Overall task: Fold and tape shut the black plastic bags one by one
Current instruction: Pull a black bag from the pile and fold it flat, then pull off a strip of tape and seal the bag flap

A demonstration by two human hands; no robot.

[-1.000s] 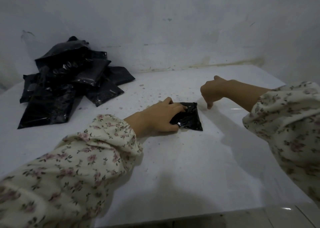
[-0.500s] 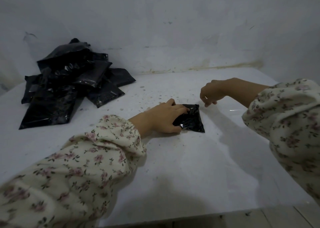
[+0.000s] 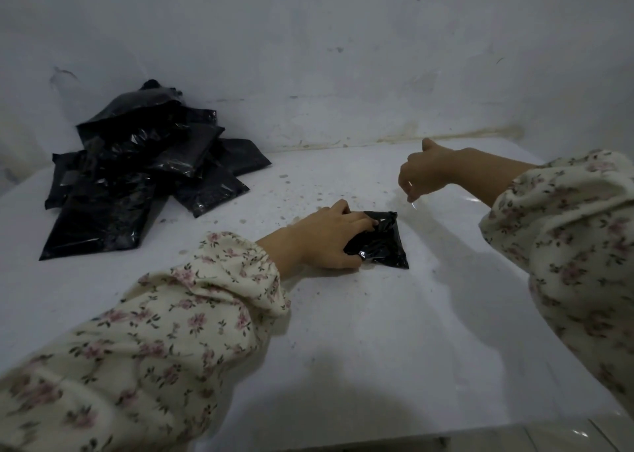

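Note:
A small folded black plastic bag lies on the white table near its middle. My left hand holds it down, fingers curled over its left edge and thumb at its near side. My right hand hovers above the table behind and to the right of the bag, fingers curled downward. Its fingertips pinch a small clear strip that looks like tape, seen only as a faint glint.
A pile of several black plastic bags sits at the back left against the white wall. A shiny clear streak lies on the table near my right forearm. The table's front edge runs along the bottom right.
My right hand has lifted and moved slightly back from the table, now with a clear strip hanging from its fingertips. My left hand stays on the folded bag.

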